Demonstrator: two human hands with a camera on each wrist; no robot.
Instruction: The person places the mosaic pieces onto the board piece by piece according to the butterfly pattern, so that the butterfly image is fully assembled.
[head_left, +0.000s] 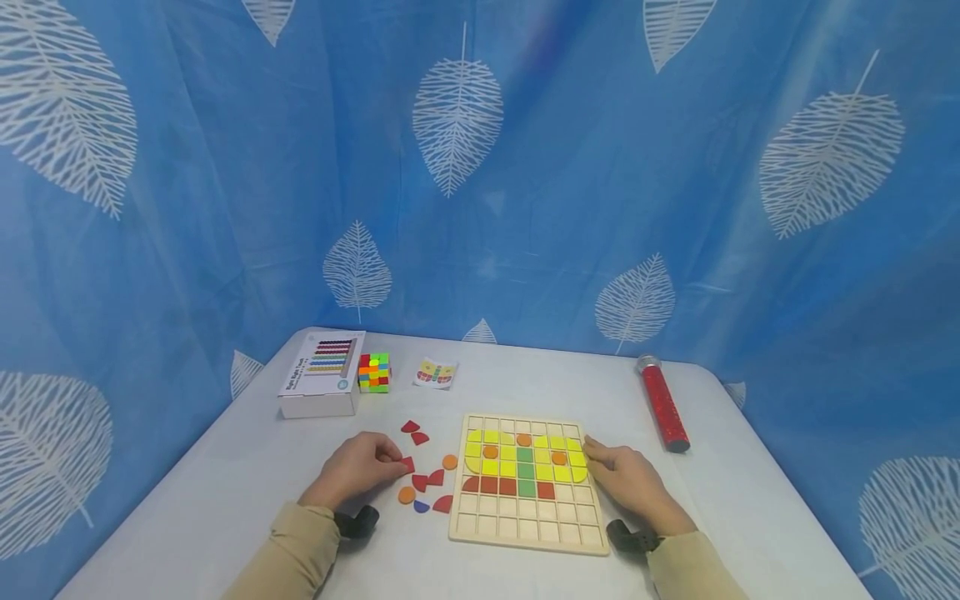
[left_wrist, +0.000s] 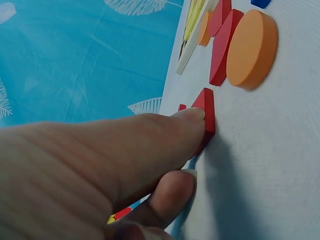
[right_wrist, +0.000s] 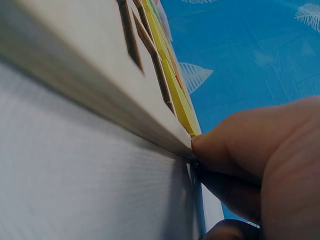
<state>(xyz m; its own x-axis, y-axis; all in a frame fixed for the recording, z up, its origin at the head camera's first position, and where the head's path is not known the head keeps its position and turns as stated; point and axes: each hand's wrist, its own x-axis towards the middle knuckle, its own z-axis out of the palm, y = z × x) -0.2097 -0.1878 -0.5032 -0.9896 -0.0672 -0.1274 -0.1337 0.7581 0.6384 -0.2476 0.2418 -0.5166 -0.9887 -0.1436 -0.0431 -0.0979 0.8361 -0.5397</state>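
Observation:
My left hand [head_left: 360, 467] pinches a red square tile [head_left: 407, 464] between thumb and fingers, left of the wooden grid board [head_left: 528, 544]. In the left wrist view the thumb lies over the red tile [left_wrist: 209, 117], close over the white tabletop. My right hand [head_left: 630, 479] grips the board's right edge; in the right wrist view the thumb tip meets the wooden edge [right_wrist: 95, 75]. Yellow pieces [head_left: 480, 467] form two wing shapes on the board, with orange discs [head_left: 559, 458], a green column [head_left: 525, 471] and a row of red pieces [head_left: 489, 486].
Loose red pieces [head_left: 443, 504], orange discs [head_left: 407, 495] and a blue half disc [head_left: 422, 507] lie left of the board. Behind stand a white box [head_left: 318, 404], a colourful puzzle cube [head_left: 375, 373] and a pattern card [head_left: 435, 374]. A red tube [head_left: 663, 408] lies at the right.

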